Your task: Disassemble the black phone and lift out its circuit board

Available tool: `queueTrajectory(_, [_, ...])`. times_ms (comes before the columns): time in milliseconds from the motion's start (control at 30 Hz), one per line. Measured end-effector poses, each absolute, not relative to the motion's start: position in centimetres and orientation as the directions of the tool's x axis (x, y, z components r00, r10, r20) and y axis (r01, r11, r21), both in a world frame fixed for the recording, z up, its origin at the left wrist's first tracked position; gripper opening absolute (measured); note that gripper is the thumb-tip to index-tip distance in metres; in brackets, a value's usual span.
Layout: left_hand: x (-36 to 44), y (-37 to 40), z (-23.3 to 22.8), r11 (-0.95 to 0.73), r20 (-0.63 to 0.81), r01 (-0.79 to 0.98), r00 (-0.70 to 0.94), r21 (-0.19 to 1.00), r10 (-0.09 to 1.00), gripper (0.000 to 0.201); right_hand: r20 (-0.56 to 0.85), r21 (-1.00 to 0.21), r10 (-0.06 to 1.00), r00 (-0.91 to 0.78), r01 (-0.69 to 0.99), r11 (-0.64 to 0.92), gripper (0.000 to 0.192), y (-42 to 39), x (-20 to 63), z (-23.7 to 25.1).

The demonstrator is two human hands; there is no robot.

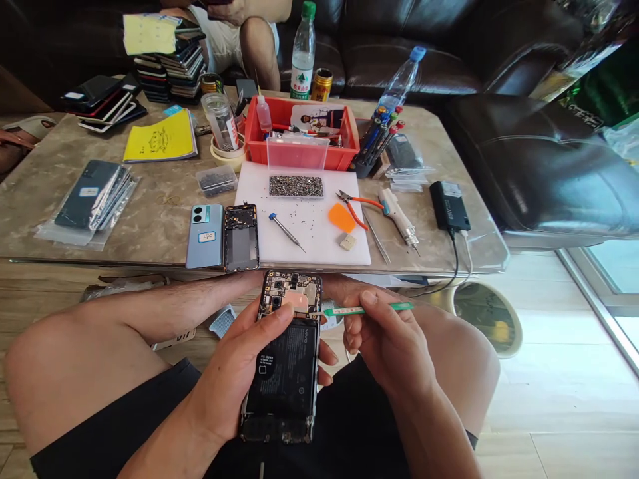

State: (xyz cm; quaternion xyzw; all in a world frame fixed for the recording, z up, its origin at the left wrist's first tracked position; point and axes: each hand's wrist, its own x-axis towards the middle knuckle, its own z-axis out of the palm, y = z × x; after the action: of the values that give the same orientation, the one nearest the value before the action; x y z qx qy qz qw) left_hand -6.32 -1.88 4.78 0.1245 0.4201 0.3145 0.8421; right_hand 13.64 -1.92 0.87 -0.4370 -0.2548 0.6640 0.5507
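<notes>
My left hand (249, 352) is wrapped round an opened smartphone (282, 372) above my lap, its thumb lying on the copper-coloured patch of the circuit board. Below the board, the black battery fills the phone's middle. Between the thumb and fingers of my right hand (387, 326) is a thin green pry tool (369, 309). Its narrow tip points left and meets the lower right edge of the board; whether it touches a part there, I cannot tell. On the table ahead lie a blue phone back cover (204, 239) and a black phone mid-frame (241, 236).
A white mat (254, 226) carries a screwdriver (287, 231), loose screws, an open screw box (296, 186) and cutting pliers (354, 207). Behind stands a red bin (302, 156). An electric screwdriver (399, 216) and a black power box (449, 206) lie right. A person sits opposite.
</notes>
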Motion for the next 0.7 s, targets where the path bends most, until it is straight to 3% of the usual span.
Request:
queueTrajectory(300, [-6.5,-1.7,4.9,0.766,-0.659,-0.415,0.398,0.490,0.638,0.038,-0.145,-0.918,0.969,0.199,-0.394,-0.056,0.025,-2.5,13.8,1.3])
queueTrajectory(533, [-6.6,-1.7,5.1,0.768,-0.657,-0.436,0.409,0.469,0.633,0.040,-0.138,-0.929,0.968,0.209,-0.367,-0.053,0.023,-2.8,13.6,0.5])
queueTrajectory(700, [-6.6,-1.9,4.8,0.766,-0.678,-0.449,0.380,0.459,0.629,0.043,-0.065,-0.969,0.965,0.255,-0.247,0.000,0.022,-3.4,13.2,0.3])
